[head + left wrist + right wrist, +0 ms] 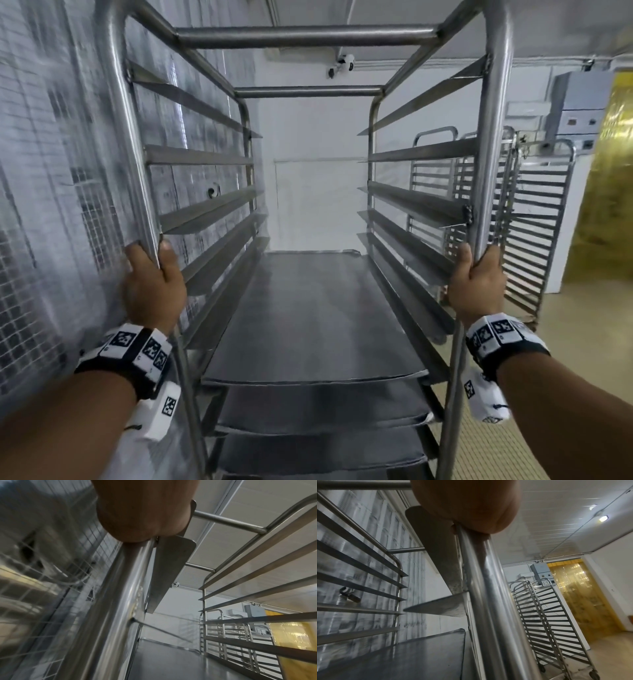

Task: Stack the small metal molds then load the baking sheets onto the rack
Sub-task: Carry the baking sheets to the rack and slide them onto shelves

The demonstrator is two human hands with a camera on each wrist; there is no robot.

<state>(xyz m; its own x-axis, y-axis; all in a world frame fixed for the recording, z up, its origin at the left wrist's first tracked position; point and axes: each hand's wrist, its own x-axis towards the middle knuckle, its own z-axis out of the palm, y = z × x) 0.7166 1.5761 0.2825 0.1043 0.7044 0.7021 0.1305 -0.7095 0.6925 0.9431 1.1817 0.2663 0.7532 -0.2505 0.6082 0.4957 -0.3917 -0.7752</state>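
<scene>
A tall steel rack fills the head view, its side runners sloping away from me. Dark baking sheets lie on its lower runners, three of them visible one above another; the upper runners are bare. My left hand grips the rack's left front post, fingers and thumb wrapped round the tube. My right hand grips the right front post at the same height. In the left wrist view the palm covers the post; in the right wrist view the palm sits on its post. No small molds are in view.
A blurred wire-mesh wall runs close along the left. Several empty racks stand nested at the right against the white back wall. A yellow strip curtain closes a doorway at far right, with beige floor in front.
</scene>
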